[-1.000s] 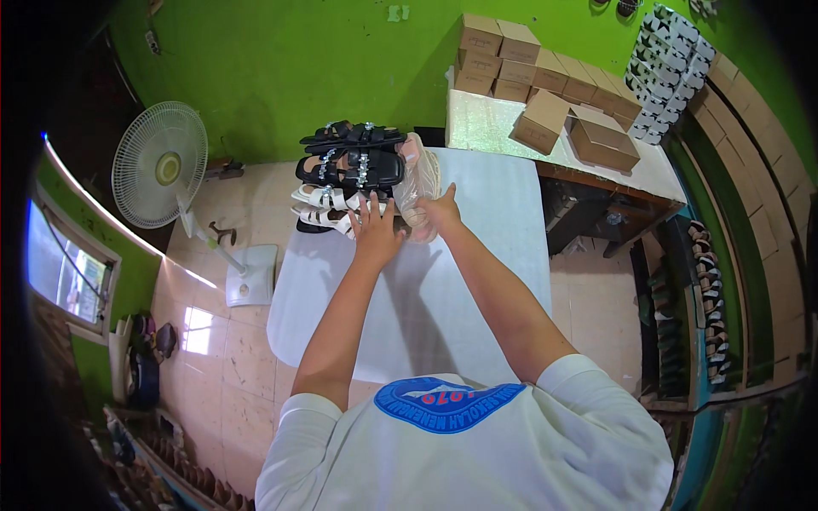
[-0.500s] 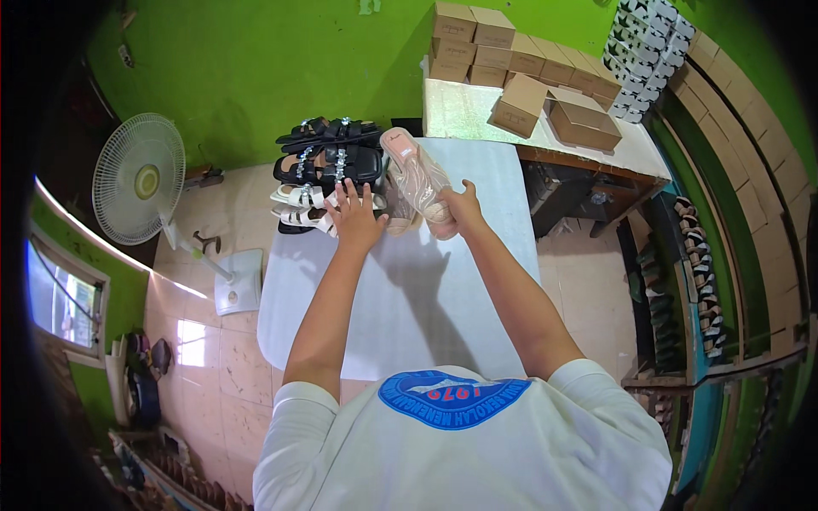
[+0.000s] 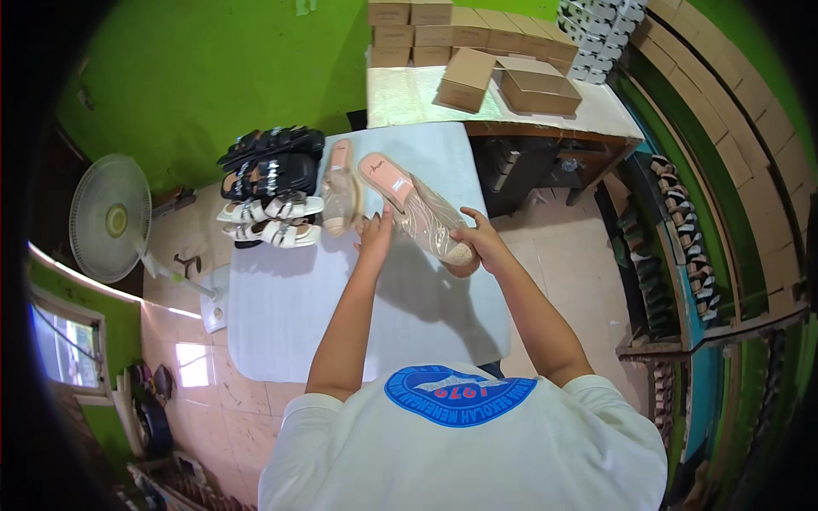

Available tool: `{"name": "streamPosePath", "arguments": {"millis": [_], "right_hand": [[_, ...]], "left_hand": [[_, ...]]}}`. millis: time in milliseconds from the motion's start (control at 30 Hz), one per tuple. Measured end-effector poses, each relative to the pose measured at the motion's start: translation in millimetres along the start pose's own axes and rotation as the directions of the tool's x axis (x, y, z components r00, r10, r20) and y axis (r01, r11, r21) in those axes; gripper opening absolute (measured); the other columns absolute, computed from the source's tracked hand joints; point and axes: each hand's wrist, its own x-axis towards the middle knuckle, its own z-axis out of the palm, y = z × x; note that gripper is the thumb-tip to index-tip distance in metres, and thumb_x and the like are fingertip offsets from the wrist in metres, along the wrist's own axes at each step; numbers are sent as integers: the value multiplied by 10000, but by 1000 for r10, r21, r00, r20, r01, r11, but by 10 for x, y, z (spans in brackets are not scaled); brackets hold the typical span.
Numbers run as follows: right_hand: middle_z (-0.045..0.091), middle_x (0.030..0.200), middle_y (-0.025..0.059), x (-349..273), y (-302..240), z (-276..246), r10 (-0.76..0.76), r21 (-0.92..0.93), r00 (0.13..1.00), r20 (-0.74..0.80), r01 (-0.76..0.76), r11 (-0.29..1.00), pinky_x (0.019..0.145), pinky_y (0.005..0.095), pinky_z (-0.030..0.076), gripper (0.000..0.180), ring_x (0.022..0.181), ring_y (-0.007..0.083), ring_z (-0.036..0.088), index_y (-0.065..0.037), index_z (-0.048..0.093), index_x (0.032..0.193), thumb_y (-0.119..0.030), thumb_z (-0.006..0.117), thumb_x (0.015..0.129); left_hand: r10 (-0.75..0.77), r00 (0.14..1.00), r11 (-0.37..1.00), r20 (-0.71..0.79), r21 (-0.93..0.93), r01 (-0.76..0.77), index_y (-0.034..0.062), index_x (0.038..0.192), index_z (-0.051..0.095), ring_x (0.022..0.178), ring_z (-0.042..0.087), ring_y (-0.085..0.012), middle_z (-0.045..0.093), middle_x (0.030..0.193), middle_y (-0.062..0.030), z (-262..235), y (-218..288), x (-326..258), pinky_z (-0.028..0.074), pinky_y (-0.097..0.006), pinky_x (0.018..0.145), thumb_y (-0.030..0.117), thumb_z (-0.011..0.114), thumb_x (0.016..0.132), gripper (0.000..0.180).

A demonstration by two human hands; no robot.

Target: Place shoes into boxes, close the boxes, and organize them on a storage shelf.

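Observation:
A beige mule (image 3: 423, 220) with a mesh upper, a pink insole and a woven toe hangs tilted above the white-covered table (image 3: 341, 332). My right hand (image 3: 482, 242) grips it at the toe end. Close against its left side is my left hand (image 3: 373, 235), fingers apart; whether it bears any of the mule's weight I cannot tell. The matching mule (image 3: 340, 192) lies on the table just beyond my left hand. Left of that are white strapped sandals (image 3: 274, 223), and behind them black sandals (image 3: 274, 175) with shiny ornaments.
A side table (image 3: 400, 94) at the back right bears stacked brown boxes (image 3: 477, 34) and an open box (image 3: 538, 89). Shoe racks (image 3: 682, 247) line the right side. A white standing fan (image 3: 112, 220) is on the left, by a green wall (image 3: 213, 68).
My left hand has left the white sandals and come over to the mule. My right hand has brought the mule nearer and away from its mate. The view has shifted right.

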Motion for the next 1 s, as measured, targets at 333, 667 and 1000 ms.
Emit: {"name": "streamPosePath", "arguments": {"millis": [333, 667, 1000], "right_hand": [[539, 1058, 134, -698, -329, -1908, -88, -232, 982, 166, 125, 965, 780, 298, 458, 781, 919, 181, 565, -92, 289, 1337, -52, 675, 659], [582, 1100, 110, -974, -635, -3143, -300, -664, 941, 157, 325, 673, 1044, 543, -32, 770, 1106, 272, 508, -175, 402, 1288, -255, 719, 590], [614, 1047, 39, -473, -831, -3618, -236, -745, 958, 164, 277, 607, 1009, 493, 220, 590, 1025, 185, 547, -129, 540, 1181, -264, 709, 632]], "left_hand": [[188, 917, 619, 352, -768, 168, 55, 1360, 282, 1323, 195, -218, 283, 1409, -98, 1240, 590, -255, 86, -355, 1091, 460, 638, 764, 804], [421, 815, 487, 398, -857, 167, 45, 1236, 413, 1127, 465, -237, 500, 1191, -90, 2344, 1184, -490, 383, -382, 954, 407, 750, 632, 781], [318, 866, 557, 387, -815, 160, 14, 1256, 397, 1168, 417, -234, 467, 1232, -109, 2822, 1611, -219, 287, -375, 1009, 353, 708, 688, 731]]}}
